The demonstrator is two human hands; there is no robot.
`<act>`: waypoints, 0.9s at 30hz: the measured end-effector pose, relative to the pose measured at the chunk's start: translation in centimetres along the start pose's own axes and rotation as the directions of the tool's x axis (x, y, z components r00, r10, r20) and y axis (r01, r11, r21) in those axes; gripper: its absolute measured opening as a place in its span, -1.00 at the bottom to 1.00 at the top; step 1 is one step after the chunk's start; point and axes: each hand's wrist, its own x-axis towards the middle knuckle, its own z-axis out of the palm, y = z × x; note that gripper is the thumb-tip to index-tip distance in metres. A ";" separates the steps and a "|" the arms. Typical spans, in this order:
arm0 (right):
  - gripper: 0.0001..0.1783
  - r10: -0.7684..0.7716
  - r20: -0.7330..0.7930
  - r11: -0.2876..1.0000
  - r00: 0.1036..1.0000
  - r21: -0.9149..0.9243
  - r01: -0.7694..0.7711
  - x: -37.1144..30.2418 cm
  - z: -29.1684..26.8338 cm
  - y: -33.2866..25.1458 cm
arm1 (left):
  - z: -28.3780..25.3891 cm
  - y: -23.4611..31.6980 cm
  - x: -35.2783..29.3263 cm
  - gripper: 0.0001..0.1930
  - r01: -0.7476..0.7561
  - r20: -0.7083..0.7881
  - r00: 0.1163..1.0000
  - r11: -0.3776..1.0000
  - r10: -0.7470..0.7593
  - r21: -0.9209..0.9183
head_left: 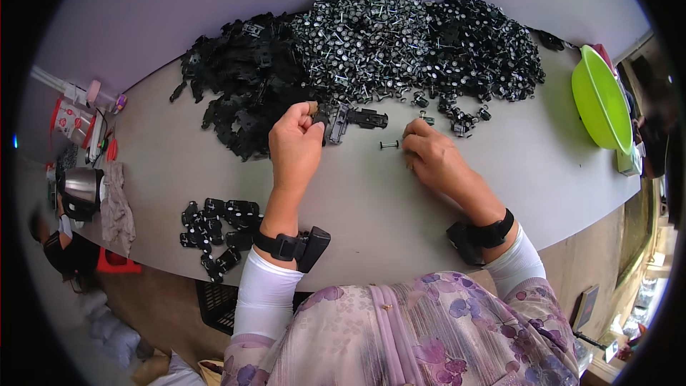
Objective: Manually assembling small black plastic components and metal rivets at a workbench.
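Note:
My left hand pinches a black plastic toy-car chassis above the table, close to the pile of black chassis pieces. To its right, my right hand is curled with the fingertips pointing down and in; whatever they hold, if anything, is hidden. Beside those fingers, a small metal axle with black wheels lies on the table. Another wheeled axle rests just beyond the knuckles. A tall heap of wheeled axles stands behind both hands.
Black chassis pieces are piled at back left, darker wheel sets at back right. Chassis with wheels lie grouped at front left. A green basin stands at the right edge. At far left are a kettle and another person.

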 end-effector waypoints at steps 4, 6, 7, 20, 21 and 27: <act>-0.80 0.098 -0.036 0.994 0.995 -0.055 -0.100 -0.1 -0.3 -0.8 | -1.3 0.2 -1.4 -0.76 0.156 0.181 0.981 0.858 -0.075 -0.490; -0.81 0.120 -0.038 0.987 0.992 -0.101 -0.123 -0.2 -0.4 -0.7 | -1.3 0.7 -2.7 -0.76 0.278 0.297 0.947 0.782 -0.124 -0.558; -0.82 0.109 -0.032 0.989 0.994 -0.097 -0.111 0.0 -0.5 -0.7 | -1.1 0.8 -3.0 -0.75 0.395 0.412 0.898 0.695 -0.155 -0.601; -0.80 0.109 -0.011 0.914 0.994 0.395 -0.095 -0.9 -0.7 -4.0 | 1.3 1.1 -5.5 -0.77 0.447 0.622 0.775 0.789 -0.107 -0.421; -0.80 0.107 -0.010 0.914 0.994 0.394 -0.094 -1.0 -0.3 -4.1 | 1.9 0.9 -5.9 -0.77 0.446 0.621 0.776 0.789 -0.106 -0.423; -0.77 0.190 -0.024 0.892 0.981 0.421 -0.163 -1.4 -0.3 -3.5 | 2.3 0.6 -6.7 -0.78 -0.346 0.444 0.832 0.937 0.333 -0.053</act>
